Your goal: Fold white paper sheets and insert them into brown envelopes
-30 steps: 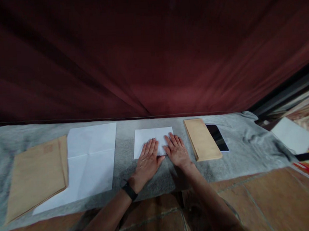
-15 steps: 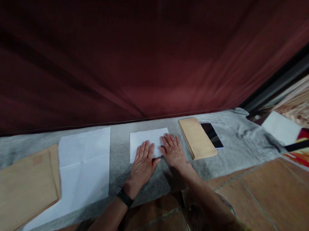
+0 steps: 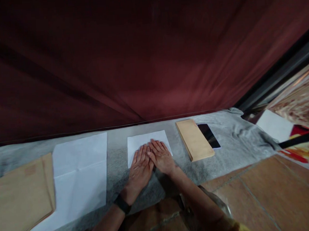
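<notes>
A folded white sheet of paper (image 3: pixel 142 140) lies on the grey cloth (image 3: pixel 115 156) in front of me. My left hand (image 3: pixel 139 170) rests flat on its near edge with fingers stretched out. My right hand (image 3: pixel 161 157) lies flat on the paper right beside it, fingers extended and touching the left hand. A black band sits on my left wrist (image 3: pixel 122 204).
A larger unfolded white sheet (image 3: pixel 76 169) and tan envelopes (image 3: pixel 20 193) lie to the left. A stack of tan envelopes (image 3: pixel 194 139) and a dark phone (image 3: pixel 208 135) lie to the right. A dark red curtain (image 3: pixel 140 60) hangs behind. Brown tiles (image 3: pixel 253 193) show in front.
My right hand has slid left across the folded paper until it touches my left hand. The view has shifted slightly to the right.
</notes>
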Available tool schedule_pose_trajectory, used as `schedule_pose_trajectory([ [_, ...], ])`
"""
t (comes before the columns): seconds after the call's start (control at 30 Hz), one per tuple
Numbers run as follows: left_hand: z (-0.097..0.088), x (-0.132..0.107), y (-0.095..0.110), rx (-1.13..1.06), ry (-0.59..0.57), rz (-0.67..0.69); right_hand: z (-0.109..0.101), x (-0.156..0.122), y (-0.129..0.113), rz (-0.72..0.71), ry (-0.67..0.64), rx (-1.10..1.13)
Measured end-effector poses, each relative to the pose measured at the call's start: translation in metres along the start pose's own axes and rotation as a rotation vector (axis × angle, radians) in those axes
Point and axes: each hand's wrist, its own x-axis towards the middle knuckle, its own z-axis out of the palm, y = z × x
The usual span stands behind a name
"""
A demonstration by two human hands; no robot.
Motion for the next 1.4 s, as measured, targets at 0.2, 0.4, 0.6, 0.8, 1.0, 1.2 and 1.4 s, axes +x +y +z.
schedule_pose_trajectory([
  [0.2, -0.002, 0.011, -0.005, -0.013, 0.003, -0.149, -0.002, 0.001, 0.003, 0.036, 0.0, -0.058],
  [0.4, -0.01, 0.028, -0.006, 0.043, -0.018, -0.228, 0.0, 0.002, 0.002, 0.099, 0.032, -0.069],
  [0.6, -0.007, 0.037, -0.007, 0.019, 0.016, -0.231, 0.0, 0.002, 0.002, 0.098, 0.023, -0.073],
  [0.8, 0.0, 0.038, -0.013, 0.036, 0.029, -0.181, -0.002, 0.002, 0.007, 0.116, 0.025, -0.075],
  [1.0, 0.002, 0.036, -0.02, 0.049, 0.039, -0.201, -0.007, -0.002, 0.022, 0.167, -0.012, -0.111],
  [1.2, 0.003, 0.034, -0.025, 0.032, 0.073, -0.24, -0.013, -0.005, 0.033, 0.208, -0.025, -0.139],
  [1.4, 0.003, 0.034, -0.031, 0.042, 0.032, -0.255, -0.016, -0.005, 0.035, 0.222, -0.038, -0.148],
])
